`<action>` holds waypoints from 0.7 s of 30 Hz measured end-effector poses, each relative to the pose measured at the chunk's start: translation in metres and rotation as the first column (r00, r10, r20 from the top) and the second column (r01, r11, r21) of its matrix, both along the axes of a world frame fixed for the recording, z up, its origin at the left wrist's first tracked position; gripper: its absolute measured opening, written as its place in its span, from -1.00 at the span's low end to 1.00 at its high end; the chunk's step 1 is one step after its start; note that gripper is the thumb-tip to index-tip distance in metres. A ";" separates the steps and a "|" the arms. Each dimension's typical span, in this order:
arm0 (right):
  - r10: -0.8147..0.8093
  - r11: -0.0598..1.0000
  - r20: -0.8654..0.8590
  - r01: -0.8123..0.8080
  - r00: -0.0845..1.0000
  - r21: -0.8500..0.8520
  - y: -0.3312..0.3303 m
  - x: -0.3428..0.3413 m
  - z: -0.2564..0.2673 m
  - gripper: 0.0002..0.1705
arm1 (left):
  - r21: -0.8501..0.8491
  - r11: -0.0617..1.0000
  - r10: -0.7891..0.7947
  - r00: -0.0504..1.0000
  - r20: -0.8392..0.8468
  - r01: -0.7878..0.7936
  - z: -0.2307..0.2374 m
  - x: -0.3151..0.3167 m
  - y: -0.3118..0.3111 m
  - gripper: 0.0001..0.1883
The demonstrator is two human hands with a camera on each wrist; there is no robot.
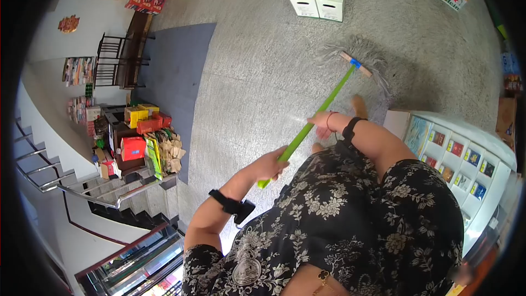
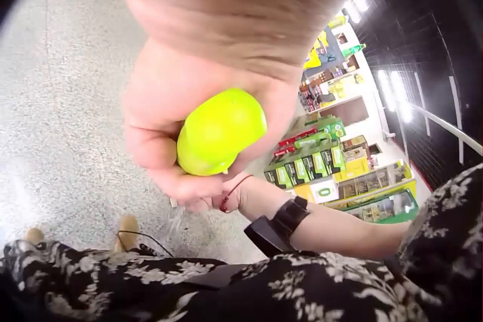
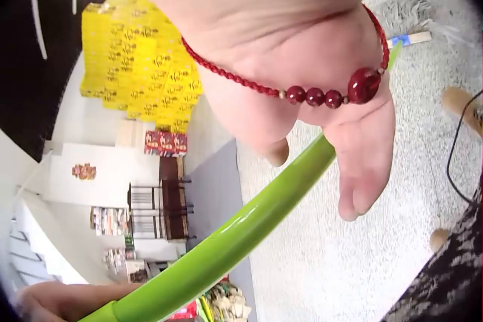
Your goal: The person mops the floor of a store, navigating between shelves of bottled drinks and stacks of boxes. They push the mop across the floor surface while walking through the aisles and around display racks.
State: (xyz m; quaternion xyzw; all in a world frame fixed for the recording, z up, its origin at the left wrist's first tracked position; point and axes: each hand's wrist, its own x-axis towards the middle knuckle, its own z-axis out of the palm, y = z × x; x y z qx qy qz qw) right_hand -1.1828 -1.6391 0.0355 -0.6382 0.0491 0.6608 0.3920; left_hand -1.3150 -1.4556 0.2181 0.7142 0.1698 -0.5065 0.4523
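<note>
A string mop [image 1: 334, 96] slants across the floor, its grey strands spread out and a blue clamp joining the head to a bright green handle. My left hand [image 1: 268, 165] grips the handle near its top end; the rounded green knob [image 2: 223, 132] pokes out of the fist in the left wrist view. Farther down, my right hand [image 1: 324, 123] holds the handle loosely in the crook of the thumb, with the lower fingers [image 3: 362, 160] hanging fairly straight beside it. A red beaded bracelet [image 3: 321, 97] circles the right wrist.
White cartons [image 1: 316, 3] stand beyond the mop head. A display case [image 1: 455, 159] with small packets is at the right. On the left are a dark chair [image 1: 109, 60], piled boxes [image 1: 134, 148] and a stair railing [image 1: 82, 192]. My feet [image 1: 359, 106] are close to the handle.
</note>
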 end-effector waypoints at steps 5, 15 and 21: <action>-0.151 0.984 0.082 0.157 0.985 -0.082 -0.077 0.129 -0.022 -0.43 | -0.042 0.998 0.055 0.998 0.031 -0.054 -0.030 0.126 -0.089 -0.38; -0.377 0.855 0.196 0.422 0.905 -0.301 -0.192 0.351 -0.066 -0.67 | -0.116 0.979 0.178 0.980 0.091 -0.167 -0.068 0.344 -0.238 -0.40; -0.392 0.826 0.265 0.464 0.881 -0.321 -0.215 0.398 -0.047 -0.67 | -0.182 0.963 0.214 0.975 0.058 -0.201 -0.061 0.391 -0.262 -0.41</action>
